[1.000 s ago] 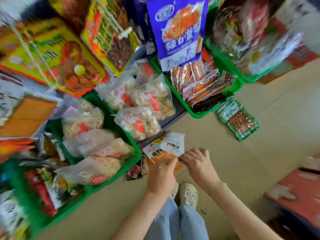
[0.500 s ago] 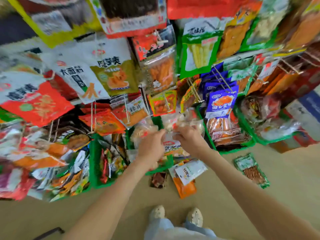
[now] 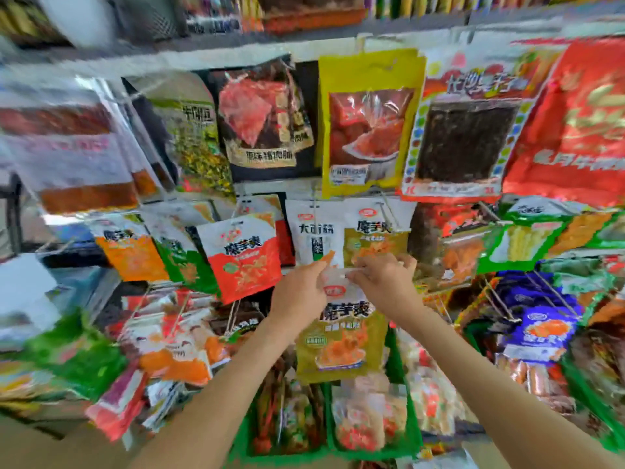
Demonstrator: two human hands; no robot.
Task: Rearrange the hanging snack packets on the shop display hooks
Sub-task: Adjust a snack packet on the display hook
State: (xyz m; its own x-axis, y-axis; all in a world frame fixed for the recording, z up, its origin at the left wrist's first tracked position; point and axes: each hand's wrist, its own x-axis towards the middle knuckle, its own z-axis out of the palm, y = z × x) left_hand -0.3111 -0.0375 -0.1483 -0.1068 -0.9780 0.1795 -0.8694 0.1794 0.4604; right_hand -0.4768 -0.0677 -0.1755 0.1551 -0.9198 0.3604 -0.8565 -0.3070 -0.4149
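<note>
An olive-and-white snack packet (image 3: pixel 341 343) hangs from my two hands in front of the display. My left hand (image 3: pixel 299 291) pinches its top left corner, and my right hand (image 3: pixel 384 279) pinches its top right edge. The packet's top sits just below a hanging olive packet of the same kind (image 3: pixel 375 242) and a white packet (image 3: pixel 313 238) beside it. A display hook (image 3: pixel 389 211) juts out above my right hand. The view is blurred.
Larger packets hang in a row above: a yellow one (image 3: pixel 368 123), a dark one (image 3: pixel 267 123), a red one (image 3: pixel 575 130). A red-and-white packet (image 3: pixel 243 255) hangs to the left. Green baskets (image 3: pixel 402 438) of bagged snacks stand below.
I have come up from the floor, where both hands picked up the packet. My hands carried it upward to the middle row of hooks, and the view tilted up to the display.
</note>
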